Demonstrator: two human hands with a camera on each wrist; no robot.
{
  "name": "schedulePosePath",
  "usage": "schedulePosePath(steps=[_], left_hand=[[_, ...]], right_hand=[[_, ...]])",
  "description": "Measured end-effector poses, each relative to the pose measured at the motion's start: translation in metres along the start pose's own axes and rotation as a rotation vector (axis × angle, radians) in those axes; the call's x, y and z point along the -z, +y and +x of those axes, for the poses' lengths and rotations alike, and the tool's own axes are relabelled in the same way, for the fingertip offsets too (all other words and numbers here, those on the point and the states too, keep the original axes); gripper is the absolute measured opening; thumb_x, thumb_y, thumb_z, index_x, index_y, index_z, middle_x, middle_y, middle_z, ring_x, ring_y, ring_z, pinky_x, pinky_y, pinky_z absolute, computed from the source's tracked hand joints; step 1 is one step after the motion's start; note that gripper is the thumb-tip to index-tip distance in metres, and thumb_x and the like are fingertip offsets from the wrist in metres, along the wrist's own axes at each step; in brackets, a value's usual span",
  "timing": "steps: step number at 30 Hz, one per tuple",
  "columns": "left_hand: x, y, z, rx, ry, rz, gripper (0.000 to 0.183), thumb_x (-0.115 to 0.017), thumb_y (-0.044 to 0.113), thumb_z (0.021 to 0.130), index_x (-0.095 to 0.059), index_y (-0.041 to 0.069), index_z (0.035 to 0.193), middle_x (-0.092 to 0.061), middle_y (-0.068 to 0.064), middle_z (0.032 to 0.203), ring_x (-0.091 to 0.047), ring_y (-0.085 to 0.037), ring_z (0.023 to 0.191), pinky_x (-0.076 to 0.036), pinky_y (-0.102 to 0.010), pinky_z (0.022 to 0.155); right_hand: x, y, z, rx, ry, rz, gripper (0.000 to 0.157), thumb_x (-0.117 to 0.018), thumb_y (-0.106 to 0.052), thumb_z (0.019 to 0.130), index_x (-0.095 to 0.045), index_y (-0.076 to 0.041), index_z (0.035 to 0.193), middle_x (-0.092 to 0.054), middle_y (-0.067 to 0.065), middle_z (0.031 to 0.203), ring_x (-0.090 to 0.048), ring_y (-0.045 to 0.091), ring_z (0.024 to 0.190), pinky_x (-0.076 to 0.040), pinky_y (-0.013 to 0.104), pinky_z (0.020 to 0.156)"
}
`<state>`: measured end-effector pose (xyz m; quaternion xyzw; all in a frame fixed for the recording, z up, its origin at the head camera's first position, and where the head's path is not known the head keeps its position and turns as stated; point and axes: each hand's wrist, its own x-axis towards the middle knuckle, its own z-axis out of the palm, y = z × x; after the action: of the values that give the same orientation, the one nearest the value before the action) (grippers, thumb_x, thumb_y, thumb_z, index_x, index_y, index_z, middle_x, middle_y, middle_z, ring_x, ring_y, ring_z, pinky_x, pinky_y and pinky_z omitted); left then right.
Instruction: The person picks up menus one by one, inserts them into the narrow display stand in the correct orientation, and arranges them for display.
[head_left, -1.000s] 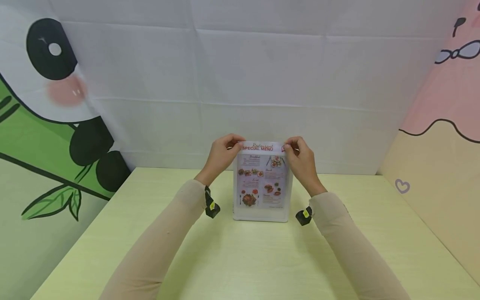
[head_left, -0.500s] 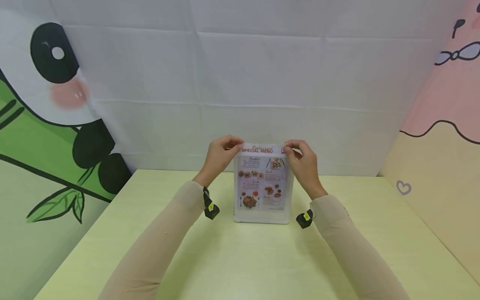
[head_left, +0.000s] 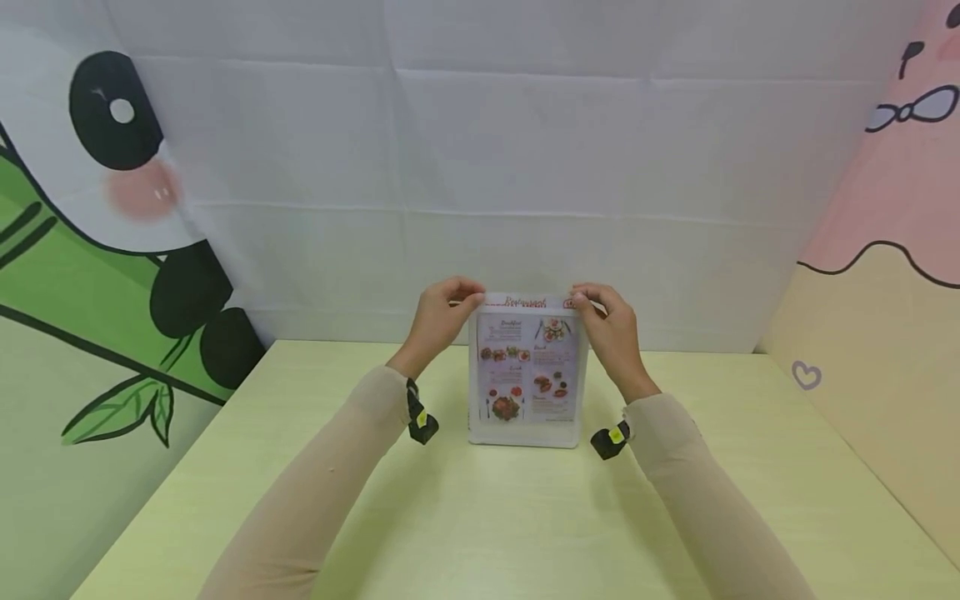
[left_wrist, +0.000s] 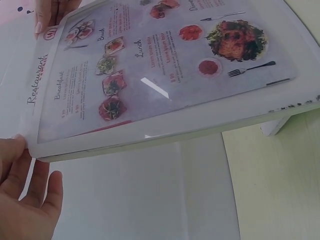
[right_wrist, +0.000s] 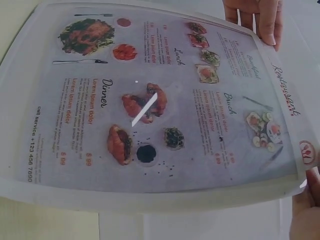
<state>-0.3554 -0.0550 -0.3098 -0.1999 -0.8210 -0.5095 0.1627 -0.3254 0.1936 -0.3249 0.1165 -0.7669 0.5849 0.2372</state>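
A printed restaurant menu sheet (head_left: 528, 367) sits inside a white upright display frame (head_left: 522, 435), behind its clear front. Only a narrow strip of the sheet, with the word "Restaurant", sticks out above the frame's top rim. My left hand (head_left: 438, 318) pinches the sheet's top left corner, and my right hand (head_left: 613, 333) pinches its top right corner. In the left wrist view my left thumb and fingers (left_wrist: 19, 142) are at the frame's upper corner. From the right wrist, part of my right hand (right_wrist: 306, 210) shows at the opposite corner, largely cut off by the view's edge.
The frame stands on a pale yellow-green table (head_left: 480, 517), near its far edge. A white creased sheet (head_left: 517, 150) hangs behind. Painted cartoon panels flank the table, a green one (head_left: 90, 250) on the left and a pink-and-cream one (head_left: 877, 292) on the right.
The menu sheet has slid down into the frame, and its "SPECIAL MENU" line is now mostly hidden at the rim. Both hands have lowered slightly with it, keeping their pinch.
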Motion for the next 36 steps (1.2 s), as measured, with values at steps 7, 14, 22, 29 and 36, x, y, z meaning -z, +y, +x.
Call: schedulePosePath(steps=[7, 14, 22, 29, 36], left_hand=[[0.001, 0.001, -0.001, 0.013, -0.028, 0.036, 0.018, -0.059, 0.018, 0.096, -0.067, 0.005, 0.106, -0.069, -0.012, 0.108, -0.063, -0.025, 0.104, -0.05, -0.04, 0.095], [0.002, 0.002, -0.002, 0.031, -0.066, 0.054, 0.02, -0.058, 0.019, 0.097, -0.067, 0.005, 0.108, -0.068, -0.011, 0.111, -0.061, -0.026, 0.11, -0.049, -0.043, 0.098], [0.002, 0.003, -0.004, 0.035, -0.091, 0.074, 0.022, -0.056, 0.019, 0.098, -0.068, 0.004, 0.11, -0.068, -0.012, 0.113, -0.06, -0.027, 0.112, -0.048, -0.043, 0.099], [0.002, 0.002, -0.005, 0.054, -0.103, 0.08, 0.024, -0.056, 0.02, 0.098, -0.068, 0.005, 0.112, -0.067, -0.012, 0.115, -0.06, -0.027, 0.113, -0.048, -0.044, 0.098], [0.002, -0.003, -0.005, 0.034, -0.116, 0.084, 0.024, -0.055, 0.021, 0.099, -0.068, 0.007, 0.113, -0.067, -0.011, 0.115, -0.061, -0.027, 0.111, -0.049, -0.043, 0.097]], right_hand=[[-0.001, 0.0, -0.001, -0.023, 0.006, -0.007, 0.029, -0.057, -0.023, 0.097, -0.062, 0.002, 0.112, -0.058, 0.011, 0.129, -0.049, 0.021, 0.128, -0.041, 0.029, 0.108], [-0.002, 0.005, -0.002, -0.04, 0.012, 0.007, 0.029, -0.058, -0.022, 0.097, -0.062, 0.002, 0.112, -0.057, 0.011, 0.129, -0.05, 0.021, 0.126, -0.042, 0.029, 0.108], [-0.002, 0.011, -0.005, -0.088, 0.014, -0.003, 0.031, -0.058, -0.026, 0.097, -0.062, -0.001, 0.116, -0.058, 0.009, 0.129, -0.052, 0.02, 0.12, -0.045, 0.034, 0.105], [-0.002, 0.014, -0.006, -0.086, 0.01, -0.023, 0.033, -0.057, -0.027, 0.098, -0.061, -0.002, 0.118, -0.059, 0.011, 0.126, -0.053, 0.02, 0.118, -0.046, 0.036, 0.104], [0.0, 0.019, -0.01, -0.077, 0.001, -0.063, 0.037, -0.056, -0.037, 0.097, -0.061, -0.008, 0.119, -0.059, 0.009, 0.122, -0.053, 0.021, 0.12, -0.046, 0.041, 0.102]])
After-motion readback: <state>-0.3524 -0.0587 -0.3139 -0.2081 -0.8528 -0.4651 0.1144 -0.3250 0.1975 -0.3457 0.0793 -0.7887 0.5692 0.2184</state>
